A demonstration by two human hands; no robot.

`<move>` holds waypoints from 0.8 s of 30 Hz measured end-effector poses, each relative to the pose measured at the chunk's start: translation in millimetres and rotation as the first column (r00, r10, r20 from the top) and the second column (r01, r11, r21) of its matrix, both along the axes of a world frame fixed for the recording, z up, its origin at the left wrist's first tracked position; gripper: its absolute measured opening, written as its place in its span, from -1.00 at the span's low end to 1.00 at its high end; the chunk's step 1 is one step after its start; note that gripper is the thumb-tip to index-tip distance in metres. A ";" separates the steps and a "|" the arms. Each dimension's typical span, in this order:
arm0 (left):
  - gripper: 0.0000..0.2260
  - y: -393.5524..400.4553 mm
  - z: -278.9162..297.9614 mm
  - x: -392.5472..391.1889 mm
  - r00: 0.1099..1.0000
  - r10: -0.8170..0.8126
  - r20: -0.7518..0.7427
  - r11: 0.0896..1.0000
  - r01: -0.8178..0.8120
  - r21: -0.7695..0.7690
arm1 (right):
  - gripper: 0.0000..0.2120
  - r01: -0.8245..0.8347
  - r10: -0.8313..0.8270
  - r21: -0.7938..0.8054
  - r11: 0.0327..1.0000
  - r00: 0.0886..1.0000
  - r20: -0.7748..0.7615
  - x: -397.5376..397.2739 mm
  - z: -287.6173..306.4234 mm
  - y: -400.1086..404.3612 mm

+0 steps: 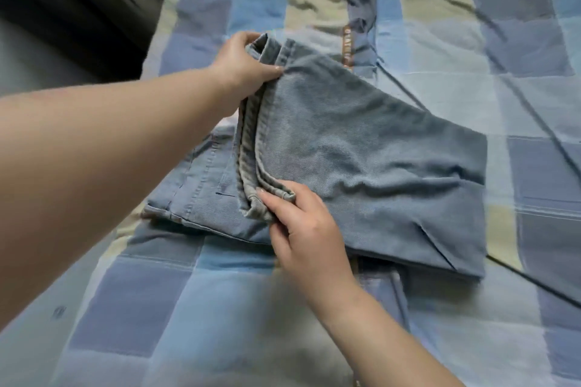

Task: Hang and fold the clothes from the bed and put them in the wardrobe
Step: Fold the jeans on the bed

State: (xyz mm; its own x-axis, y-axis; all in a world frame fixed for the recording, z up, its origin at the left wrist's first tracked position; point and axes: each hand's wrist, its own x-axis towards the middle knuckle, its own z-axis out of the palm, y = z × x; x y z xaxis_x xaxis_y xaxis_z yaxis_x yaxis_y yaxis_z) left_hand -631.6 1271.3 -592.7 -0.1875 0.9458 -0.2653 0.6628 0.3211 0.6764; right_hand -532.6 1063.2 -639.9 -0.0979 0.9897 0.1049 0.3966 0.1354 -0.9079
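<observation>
Your bed (440, 25) has that blue and yellow checked cover, and the light blue jeans (361, 148) are lying folded in the middle of it with the leg ends doubled back over the waist part. Your left hand (242, 67) pinches the far corner of the hems, fingers curled round the denim. Your right hand (301, 226) grips the near corner the same way.
</observation>
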 end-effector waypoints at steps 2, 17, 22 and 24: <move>-0.40 3.8 -1.2 -39.0 1.000 0.004 -0.021 1.000 -0.004 -0.009 | -0.62 -0.055 0.055 -0.003 0.998 0.998 0.016 -34.8 1.1 5.1; -0.76 -12.5 -57.0 -214.9 0.963 0.156 -0.221 0.987 -0.160 0.001 | -0.51 -0.485 0.547 -0.332 0.809 0.828 0.125 -190.5 -47.1 25.2; -0.53 -20.2 -92.1 -193.1 0.889 -0.159 -0.429 0.986 0.118 -0.119 | -0.62 -0.287 0.372 -0.400 0.870 0.916 0.151 -110.1 -71.7 3.5; -0.59 -22.0 -102.1 -166.1 0.838 -0.351 -0.418 0.936 0.314 -0.156 | -0.70 -0.117 0.211 -0.383 0.916 0.954 0.213 -59.5 -82.1 -5.2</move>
